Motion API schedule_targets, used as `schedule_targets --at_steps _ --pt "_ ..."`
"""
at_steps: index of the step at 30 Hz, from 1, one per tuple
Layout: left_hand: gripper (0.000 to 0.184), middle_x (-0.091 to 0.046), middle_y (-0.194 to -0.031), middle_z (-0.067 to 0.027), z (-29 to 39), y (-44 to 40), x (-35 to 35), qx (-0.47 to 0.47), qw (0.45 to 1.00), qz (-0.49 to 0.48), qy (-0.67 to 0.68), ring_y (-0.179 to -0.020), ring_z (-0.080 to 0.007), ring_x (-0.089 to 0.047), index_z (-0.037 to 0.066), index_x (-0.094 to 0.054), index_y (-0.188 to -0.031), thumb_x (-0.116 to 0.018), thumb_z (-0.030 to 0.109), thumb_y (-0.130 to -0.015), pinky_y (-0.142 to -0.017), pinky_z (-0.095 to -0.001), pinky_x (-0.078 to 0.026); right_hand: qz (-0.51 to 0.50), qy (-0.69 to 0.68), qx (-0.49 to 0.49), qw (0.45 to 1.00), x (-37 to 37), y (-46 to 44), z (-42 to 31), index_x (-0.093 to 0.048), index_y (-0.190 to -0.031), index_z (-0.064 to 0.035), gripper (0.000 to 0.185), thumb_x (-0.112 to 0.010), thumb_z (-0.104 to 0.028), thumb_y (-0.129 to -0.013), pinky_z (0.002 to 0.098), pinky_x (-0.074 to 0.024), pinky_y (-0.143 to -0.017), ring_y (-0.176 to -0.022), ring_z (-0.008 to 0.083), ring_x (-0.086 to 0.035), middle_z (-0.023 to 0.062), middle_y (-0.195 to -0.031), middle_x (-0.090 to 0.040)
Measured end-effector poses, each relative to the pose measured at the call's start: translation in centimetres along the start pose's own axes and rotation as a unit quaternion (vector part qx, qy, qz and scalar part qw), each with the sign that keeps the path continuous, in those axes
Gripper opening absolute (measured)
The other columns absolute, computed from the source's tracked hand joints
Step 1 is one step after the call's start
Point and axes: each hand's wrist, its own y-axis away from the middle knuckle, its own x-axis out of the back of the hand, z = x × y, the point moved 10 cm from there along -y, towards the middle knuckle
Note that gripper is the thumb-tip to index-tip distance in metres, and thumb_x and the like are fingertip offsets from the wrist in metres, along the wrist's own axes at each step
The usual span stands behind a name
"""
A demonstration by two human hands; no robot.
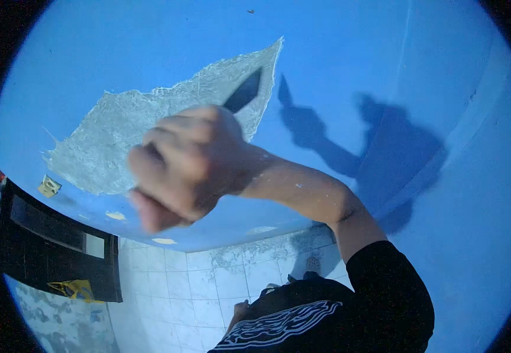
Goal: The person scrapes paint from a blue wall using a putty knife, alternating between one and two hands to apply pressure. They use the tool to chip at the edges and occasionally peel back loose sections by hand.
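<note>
My right hand [191, 165] is raised in front of the blue wall, its fingers wrapped round the hidden handle of a scraper [245, 91]. The dark, flat blade sticks out past the hand, up and to the right. Behind it is a large bare grey patch [114, 135] with ragged edges, where the paint is off. I cannot tell whether the blade touches the wall. The hand is a little blurred, and pale specks dot the forearm. Low down beside my black shirt, my left hand [241, 308] shows only in small part; its fingers are not clear.
A yellowish wall socket [49, 186] sits left of the patch. Small pale chips [164, 241] mark the lower wall. At the lower left stands a dark wooden piece [43, 247] with a yellow cloth or bag [76, 290]. White floor tiles [173, 288] carry grey debris along the wall.
</note>
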Motion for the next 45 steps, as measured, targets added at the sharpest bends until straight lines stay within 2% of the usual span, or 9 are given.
schedule_targets --at_steps 8,13,15,16,23,32,35,40,45 --pt "0.042 -0.07 -0.074 -0.0133 1.3 -1.8 5.7 0.246 0.86 -0.012 0.447 -0.06 -0.0206 -0.067 -0.002 -0.063 -0.099 -0.059 0.04 -0.093 -0.048 -0.0344 -0.051 -0.025 0.015 -0.019 0.999 -1.9 2.6 2.9 -0.04 -0.058 -0.0104 0.026 -0.049 -0.024 -0.078 0.0323 -0.0383 -0.031 -0.035 0.0159 -0.045 0.0006 -0.045 -0.039" --pt "0.032 -0.071 -0.076 -0.0122 0.0 -1.2 2.6 0.232 0.871 -0.031 0.433 -0.063 -0.0235 -0.068 0.002 -0.063 -0.095 -0.062 0.034 -0.091 -0.051 -0.0371 -0.052 0.045 -0.01 0.014 0.999 0.0 -0.8 -1.3 -0.039 -0.058 -0.0106 0.039 -0.045 -0.035 -0.088 0.0333 -0.0379 -0.031 -0.035 0.017 -0.044 0.0012 -0.046 -0.037" --pt "0.021 -0.072 -0.08 -0.0121 3.8 -1.2 1.3 -0.184 0.974 0.003 -0.135 -0.068 -0.0291 -0.069 0.006 -0.062 -0.094 -0.066 0.025 -0.085 -0.055 -0.0421 -0.054 0.046 0.034 -0.044 0.997 -0.4 2.6 4.2 -0.04 -0.058 -0.0072 0.029 -0.053 -0.025 -0.077 0.0353 -0.0398 -0.034 -0.035 0.0204 -0.042 0.004 -0.045 -0.037" --pt "0.023 -0.072 -0.083 -0.0119 4.3 -0.8 0.9 -0.198 0.976 0.061 -0.066 -0.071 -0.0336 -0.069 0.008 -0.06 -0.095 -0.067 0.02 -0.077 -0.059 -0.0458 -0.054 -0.006 0.029 -0.041 0.999 -1.2 3.8 3.7 -0.04 -0.057 -0.0073 0.027 -0.053 -0.024 -0.075 0.0353 -0.0399 -0.034 -0.036 0.0206 -0.044 0.0044 -0.046 -0.037" --pt "0.023 -0.072 -0.083 -0.012 -1.9 1.4 -2.8 0.022 0.998 -0.003 0.063 -0.071 -0.0338 -0.068 0.008 -0.061 -0.095 -0.068 0.02 -0.077 -0.059 -0.0459 -0.054 0.031 0.001 0.028 0.999 -1.3 0.2 -1.9 -0.043 -0.054 -0.0095 0.038 -0.05 -0.034 -0.082 0.0346 -0.0415 -0.031 -0.034 0.0174 -0.047 0.004 -0.042 -0.043" --pt "0.023 -0.072 -0.082 -0.0112 0.2 1.9 0.6 -0.17 0.978 0.121 -0.006 -0.069 -0.0339 -0.068 0.006 -0.061 -0.094 -0.068 0.023 -0.079 -0.06 -0.0458 -0.054 0.004 0.047 -0.064 0.997 -2.5 2.7 1.8 -0.044 -0.059 -0.0059 0.033 -0.054 -0.03 -0.078 0.0361 -0.0397 -0.037 -0.039 0.0248 -0.048 0.0078 -0.049 -0.042" --pt "0.026 -0.072 -0.082 -0.0123 -4.5 3.2 -0.6 0.277 0.898 -0.005 0.342 -0.07 -0.033 -0.069 0.003 -0.062 -0.093 -0.068 0.024 -0.079 -0.06 -0.0457 -0.055 0.019 0.014 -0.053 0.998 -1.7 0.6 -0.5 -0.046 -0.06 -0.0053 0.032 -0.056 -0.031 -0.077 0.0372 -0.0409 -0.038 -0.039 0.0257 -0.048 0.008 -0.048 -0.043" --pt "0.036 -0.071 -0.079 -0.0158 0.9 2.0 2.0 -0.041 0.997 -0.045 0.056 -0.072 -0.0283 -0.07 0.0 -0.067 -0.095 -0.066 0.034 -0.083 -0.067 -0.0424 -0.055 0.026 0.217 -0.159 0.963 0.5 7.9 9.6 -0.045 -0.054 -0.0108 0.027 -0.053 -0.017 -0.079 0.033 -0.0344 -0.033 -0.033 0.0172 -0.041 0.0052 -0.043 -0.041" --pt "0.03 -0.07 -0.08 -0.0164 -2.3 1.1 -2.4 -0.029 0.997 -0.013 -0.063 -0.073 -0.0334 -0.069 0.006 -0.064 -0.093 -0.067 0.033 -0.08 -0.067 -0.0448 -0.055 0.048 0.106 -0.076 0.99 2.2 5.1 3.3 -0.039 -0.055 -0.0055 0.032 -0.051 -0.02 -0.082 0.0348 -0.0328 -0.035 -0.035 0.0207 -0.042 0.0079 -0.046 -0.038"
